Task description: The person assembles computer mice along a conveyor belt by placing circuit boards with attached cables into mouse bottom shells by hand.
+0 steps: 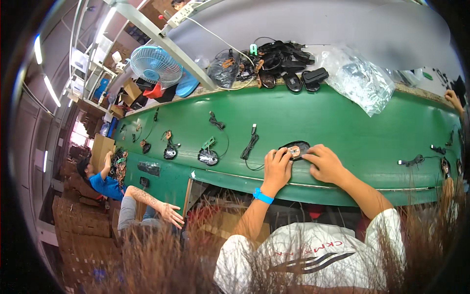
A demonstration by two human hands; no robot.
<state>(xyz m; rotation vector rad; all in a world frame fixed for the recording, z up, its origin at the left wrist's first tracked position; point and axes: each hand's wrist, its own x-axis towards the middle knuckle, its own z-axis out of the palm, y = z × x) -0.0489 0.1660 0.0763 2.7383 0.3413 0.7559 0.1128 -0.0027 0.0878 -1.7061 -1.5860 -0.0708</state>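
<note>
An opened computer mouse [295, 149] lies on the green bench in front of me, its black shell showing a brown circuit board inside. My left hand [277, 168], below a blue wristband, grips its left side with bent fingers. From the right, my right hand [323, 164] presses fingers and thumb against the shell's other edge. The mouse's black cable [249, 146], bundled and ending in a USB plug, lies left of my left hand. Exactly what my fingertips touch inside the shell is partly hidden.
Several part-built mice, including one with a green board [208, 152], line the green bench [313, 108] leftward. Black mouse parts [289, 59], a clear plastic bag [360, 81] and a blue fan [155, 67] stand behind. Another person's hand [170, 214] hangs near the front edge; a blue-shirted person [106, 185] works beyond.
</note>
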